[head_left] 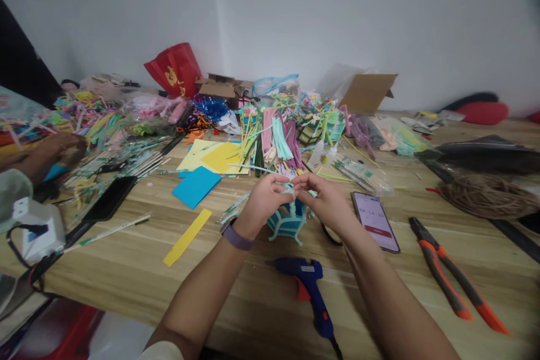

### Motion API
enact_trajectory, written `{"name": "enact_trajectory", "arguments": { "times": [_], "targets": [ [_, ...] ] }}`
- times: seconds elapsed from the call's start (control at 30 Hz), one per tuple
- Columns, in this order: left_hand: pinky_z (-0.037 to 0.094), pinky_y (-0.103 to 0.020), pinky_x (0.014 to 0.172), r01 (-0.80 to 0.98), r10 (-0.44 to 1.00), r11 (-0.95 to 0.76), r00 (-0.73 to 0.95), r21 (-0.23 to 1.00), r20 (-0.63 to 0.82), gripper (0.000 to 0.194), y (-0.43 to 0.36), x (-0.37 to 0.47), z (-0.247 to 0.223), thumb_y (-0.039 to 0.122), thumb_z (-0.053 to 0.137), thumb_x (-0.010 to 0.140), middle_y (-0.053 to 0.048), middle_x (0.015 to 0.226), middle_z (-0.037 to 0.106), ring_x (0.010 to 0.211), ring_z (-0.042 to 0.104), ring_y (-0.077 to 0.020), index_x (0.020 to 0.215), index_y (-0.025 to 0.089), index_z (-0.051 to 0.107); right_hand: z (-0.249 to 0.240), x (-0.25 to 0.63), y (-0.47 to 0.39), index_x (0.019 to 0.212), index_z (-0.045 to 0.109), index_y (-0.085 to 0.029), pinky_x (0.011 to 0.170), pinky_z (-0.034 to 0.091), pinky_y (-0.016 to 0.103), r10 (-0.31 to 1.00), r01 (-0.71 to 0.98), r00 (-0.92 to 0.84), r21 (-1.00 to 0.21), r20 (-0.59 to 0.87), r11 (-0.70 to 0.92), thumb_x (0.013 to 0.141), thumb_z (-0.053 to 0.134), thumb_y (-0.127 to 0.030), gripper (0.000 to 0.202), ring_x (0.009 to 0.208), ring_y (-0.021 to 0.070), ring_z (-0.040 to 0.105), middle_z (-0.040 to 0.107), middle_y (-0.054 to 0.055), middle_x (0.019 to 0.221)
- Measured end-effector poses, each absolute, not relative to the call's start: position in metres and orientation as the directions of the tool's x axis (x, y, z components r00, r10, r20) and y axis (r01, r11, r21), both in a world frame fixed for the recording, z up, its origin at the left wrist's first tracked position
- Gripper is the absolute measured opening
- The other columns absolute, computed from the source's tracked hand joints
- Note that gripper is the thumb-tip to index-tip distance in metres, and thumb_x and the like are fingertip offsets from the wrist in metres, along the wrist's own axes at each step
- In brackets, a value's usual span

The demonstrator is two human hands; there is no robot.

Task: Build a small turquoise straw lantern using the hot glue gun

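A small teal lantern-like craft (287, 224), edged with fuzzy light-teal pipe cleaner and with curled feet, stands on the wooden table. Above its top, my left hand (266, 202) and my right hand (324, 202) meet with their fingertips nearly touching. Both hands are closed in a pinch on the light-teal pipe cleaner at the top of the craft; the fingers partly hide it. A blue glue gun (310, 287) with a red trigger lies in front of the craft. Behind my hands are bundles of pink, mint and purple pipe cleaners (282, 138).
A phone (375, 220) and orange-handled pliers (449, 270) lie to the right, with a coil of brown cord (489, 196) beyond. Blue card (197, 187) and a yellow strip (188, 237) are on the left. Another person's hand (63, 149) is at far left.
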State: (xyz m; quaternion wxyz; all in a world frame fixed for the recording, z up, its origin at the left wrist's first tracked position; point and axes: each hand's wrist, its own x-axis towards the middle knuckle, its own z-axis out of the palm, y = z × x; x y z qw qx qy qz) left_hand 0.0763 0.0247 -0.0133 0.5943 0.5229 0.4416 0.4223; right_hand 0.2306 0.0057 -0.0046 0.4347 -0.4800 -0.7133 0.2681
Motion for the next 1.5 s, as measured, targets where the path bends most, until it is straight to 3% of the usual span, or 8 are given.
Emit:
{"name": "enact_trajectory", "arguments": {
  "times": [0.33, 0.47, 0.77, 1.07, 1.23, 1.33, 1.5],
  "targets": [
    [0.041, -0.018, 0.058, 0.015, 0.951, 0.038, 0.306, 0.999, -0.041, 0.030, 0.023, 0.074, -0.011, 0.004, 0.067, 0.068, 0.004, 0.068, 0.058, 0.061, 0.055, -0.0073, 0.096, 0.010, 0.059, -0.005, 0.231, 0.006, 0.091, 0.065, -0.019, 0.068, 0.048, 0.030, 0.924, 0.452, -0.184, -0.806, 0.335, 0.382, 0.076, 0.056, -0.025, 0.018, 0.074, 0.0170, 0.063, 0.068, 0.003, 0.080],
    [0.042, -0.018, 0.059, 0.052, 0.945, -0.006, 0.328, 0.999, -0.012, 0.033, 0.023, 0.072, -0.009, 0.003, 0.066, 0.068, 0.004, 0.069, 0.057, 0.064, 0.055, -0.0080, 0.099, 0.011, 0.058, -0.007, 0.233, 0.006, 0.093, 0.064, -0.020, 0.069, 0.049, 0.030, 0.938, 0.382, -0.221, -0.861, 0.268, 0.336, 0.076, 0.054, -0.025, 0.021, 0.076, 0.0165, 0.063, 0.067, 0.002, 0.083],
    [0.043, -0.016, 0.060, 0.003, 0.900, 0.011, 0.437, 1.000, -0.011, 0.035, 0.024, 0.069, -0.006, -0.001, 0.060, 0.068, 0.003, 0.074, 0.059, 0.068, 0.057, -0.0080, 0.101, 0.012, 0.056, -0.009, 0.226, 0.006, 0.090, 0.061, -0.020, 0.065, 0.048, 0.029, 0.954, 0.352, -0.178, -0.890, 0.240, 0.290, 0.076, 0.062, -0.035, 0.021, 0.076, 0.0164, 0.060, 0.065, 0.003, 0.085],
    [0.042, -0.020, 0.062, 0.220, 0.933, -0.143, 0.355, 0.965, 0.058, 0.026, 0.027, 0.064, -0.008, 0.011, 0.050, 0.079, 0.000, 0.077, 0.064, 0.071, 0.057, -0.0108, 0.102, 0.014, 0.061, -0.010, 0.223, 0.007, 0.087, 0.058, -0.020, 0.063, 0.045, 0.028, 0.963, 0.308, -0.154, -0.915, 0.221, 0.260, 0.072, 0.064, -0.033, 0.021, 0.070, 0.0143, 0.056, 0.059, 0.000, 0.076],
    [0.045, -0.026, 0.081, 0.441, 0.933, -0.324, 0.296, 0.837, 0.206, 0.033, 0.022, 0.061, 0.000, 0.006, 0.043, 0.079, -0.004, 0.095, 0.069, 0.091, 0.061, -0.0154, 0.103, 0.017, 0.062, -0.013, 0.224, 0.009, 0.089, 0.058, -0.020, 0.061, 0.044, 0.027, 0.965, 0.304, -0.141, -0.918, 0.222, 0.256, 0.072, 0.062, -0.034, 0.022, 0.069, 0.0141, 0.055, 0.057, -0.001, 0.074],
    [0.045, -0.029, 0.084, 0.535, 0.942, -0.323, 0.259, 0.781, 0.212, 0.032, 0.022, 0.058, 0.005, 0.006, 0.045, 0.079, -0.003, 0.092, 0.070, 0.090, 0.062, -0.0169, 0.104, 0.018, 0.062, -0.014, 0.226, 0.010, 0.091, 0.058, -0.020, 0.059, 0.044, 0.026, 0.966, 0.302, -0.151, -0.921, 0.209, 0.246, 0.072, 0.064, -0.034, 0.024, 0.067, 0.0140, 0.054, 0.055, -0.003, 0.071],
    [0.046, -0.028, 0.079, 0.549, 0.947, -0.322, 0.197, 0.772, 0.255, 0.023, 0.026, 0.055, 0.003, 0.014, 0.047, 0.084, -0.004, 0.091, 0.068, 0.083, 0.060, -0.0167, 0.101, 0.017, 0.062, -0.014, 0.227, 0.010, 0.091, 0.059, -0.020, 0.059, 0.044, 0.026, 0.965, 0.299, -0.158, -0.922, 0.207, 0.247, 0.072, 0.064, -0.034, 0.024, 0.068, 0.0138, 0.055, 0.055, -0.002, 0.072]
  ]
}}
